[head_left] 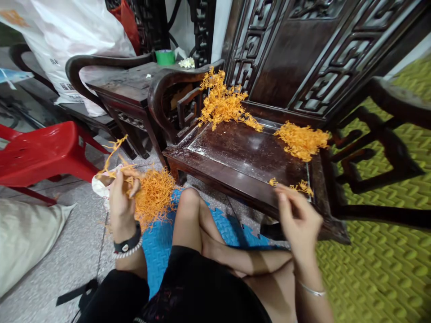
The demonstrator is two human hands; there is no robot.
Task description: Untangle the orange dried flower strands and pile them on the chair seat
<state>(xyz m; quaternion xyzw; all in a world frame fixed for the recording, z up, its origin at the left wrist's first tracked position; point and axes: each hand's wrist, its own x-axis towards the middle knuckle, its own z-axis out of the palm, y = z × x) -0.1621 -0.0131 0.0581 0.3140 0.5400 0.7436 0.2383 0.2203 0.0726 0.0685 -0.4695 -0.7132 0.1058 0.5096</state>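
Note:
On the left, my left hand (123,188) is closed around a few long orange strands (116,148) that stick up past its fingers. Just behind it lies a big tangled pile of the same thin orange strands (156,193), near floor level. My right hand (299,215) is over the front edge of the dark wooden chair seat (232,152), its fingers pinched. A small orange sprig (272,181) shows at those fingertips. Beyond the hand, several loose orange sprigs (303,187) lie on the seat.
Two heaps of curly orange pieces rest on the seat, a taller heap (220,101) by the left armrest and a flatter heap (303,140) at right. A red plastic stool (43,148) and white sack (27,237) are left. Green tape (164,57) sits on a side table (124,85).

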